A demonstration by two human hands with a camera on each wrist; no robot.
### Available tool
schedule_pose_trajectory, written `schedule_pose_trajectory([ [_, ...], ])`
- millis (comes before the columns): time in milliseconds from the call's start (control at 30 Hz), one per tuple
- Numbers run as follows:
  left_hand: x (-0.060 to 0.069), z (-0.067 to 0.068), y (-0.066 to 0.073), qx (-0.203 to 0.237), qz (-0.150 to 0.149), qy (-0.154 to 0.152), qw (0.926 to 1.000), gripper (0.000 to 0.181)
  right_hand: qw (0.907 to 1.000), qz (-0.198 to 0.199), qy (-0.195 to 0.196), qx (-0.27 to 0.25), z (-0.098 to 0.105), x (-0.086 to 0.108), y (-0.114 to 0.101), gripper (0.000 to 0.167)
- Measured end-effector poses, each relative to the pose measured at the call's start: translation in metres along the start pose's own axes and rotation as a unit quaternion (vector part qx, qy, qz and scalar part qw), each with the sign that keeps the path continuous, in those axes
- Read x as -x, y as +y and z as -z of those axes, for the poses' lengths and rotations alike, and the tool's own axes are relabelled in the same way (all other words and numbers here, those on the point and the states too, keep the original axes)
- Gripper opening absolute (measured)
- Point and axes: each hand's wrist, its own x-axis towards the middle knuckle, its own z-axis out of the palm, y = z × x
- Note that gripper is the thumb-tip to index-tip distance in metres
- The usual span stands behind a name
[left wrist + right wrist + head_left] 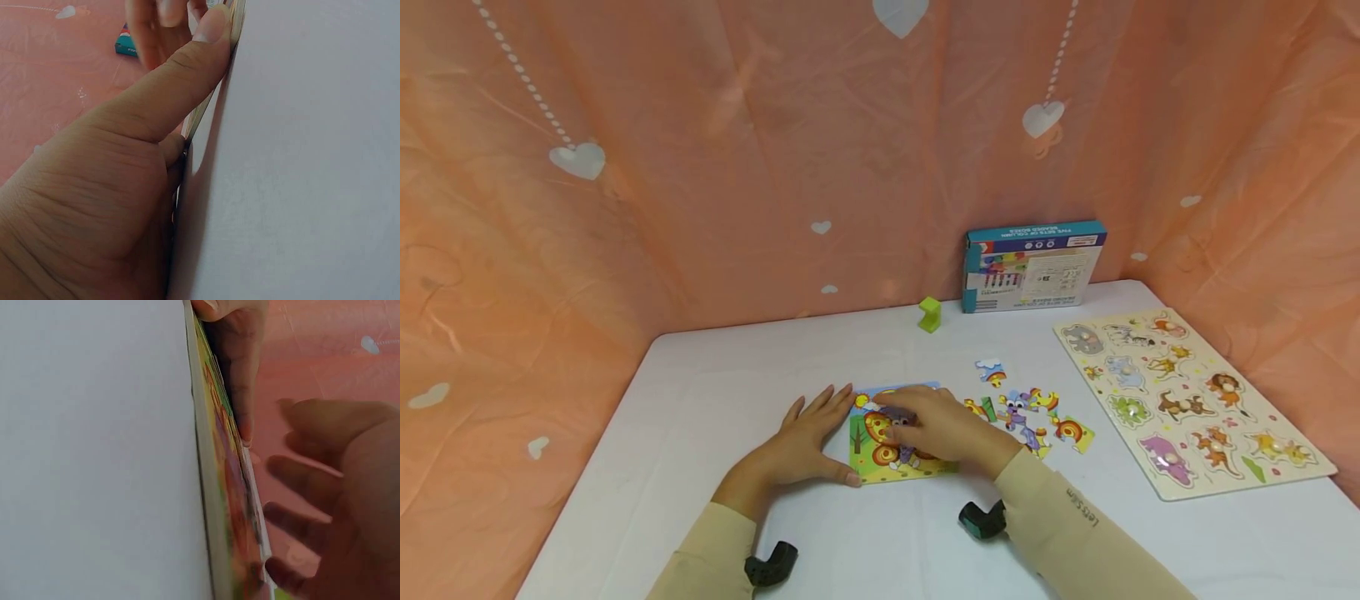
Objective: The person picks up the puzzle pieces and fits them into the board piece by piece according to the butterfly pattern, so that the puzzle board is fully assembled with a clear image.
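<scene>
A puzzle board (905, 477) with a bright cartoon picture lies flat on the white table. At its left side, my left hand (801, 446) rests with fingers spread, the thumb touching the lower left corner and fingertips by the upper left edge. In the left wrist view the thumb (181, 78) lies against the board's edge. My right hand (943, 423) hovers over the board, covering its upper right part. The right wrist view shows its fingers (309, 487) bent and apart above the picture, with nothing visible between them. Loose jigsaw pieces (1017, 408) lie right of the board.
A wooden animal peg puzzle (1195, 404) takes up the table's right side. A blue-and-white box (1033, 267) stands against the pink curtain at the back, with a small green block (929, 315) to its left. One separate jigsaw piece (991, 372) lies above the others.
</scene>
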Motion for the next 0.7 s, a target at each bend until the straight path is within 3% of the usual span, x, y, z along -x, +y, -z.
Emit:
schedule_pose_trajectory([
  [100,0.000,0.000,0.000,0.000,0.003,0.002,1.0000,0.131,0.9967,-0.013,0.025,-0.076,0.004,0.002,0.002,0.053],
  [333,-0.001,-0.001,0.002,0.003,0.012,0.003,0.9999,0.131,0.9709,-0.027,0.080,-0.224,0.024,0.005,0.013,0.056],
  [533,-0.001,0.000,0.001,-0.003,-0.001,0.004,1.0000,0.130,0.9369,-0.036,0.097,-0.334,0.043,0.009,0.023,0.058],
  [700,-0.001,0.000,0.000,-0.004,-0.005,0.003,1.0000,0.130,0.9161,-0.024,0.126,-0.380,0.057,0.014,0.031,0.065],
])
